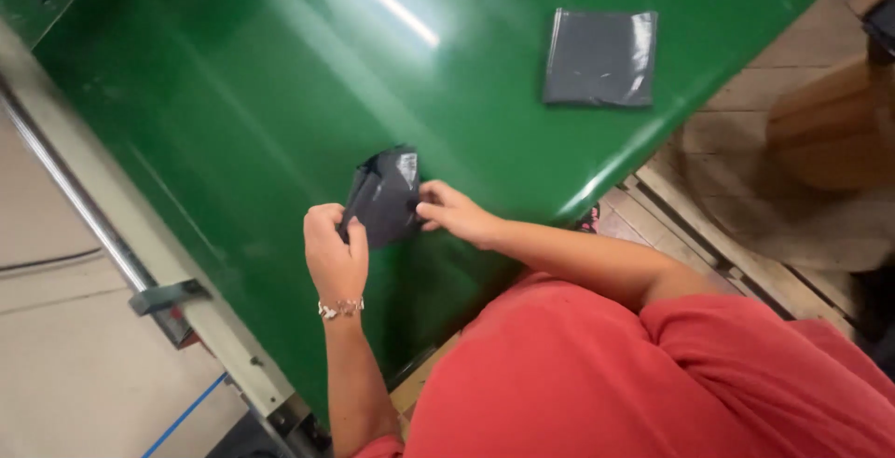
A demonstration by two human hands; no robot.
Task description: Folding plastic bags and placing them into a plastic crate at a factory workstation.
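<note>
A small dark grey plastic bag (384, 195), crumpled and folded, stands on the glossy green conveyor surface (242, 95) between both hands. My left hand (334, 253), with a beaded bracelet at the wrist, pinches its lower left edge. On the bag's right edge my right hand (457, 215) grips with fingertips. A second dark grey bag (600, 57) lies flat and square on the green surface at the upper right, apart from both hands.
A grey metal side rail (121, 253) with a bracket runs along the conveyor's left edge. Wooden pallet slats (709, 244) and a brown cardboard shape (830, 132) lie on the right, past the conveyor's edge. Blue tape marks the floor at lower left.
</note>
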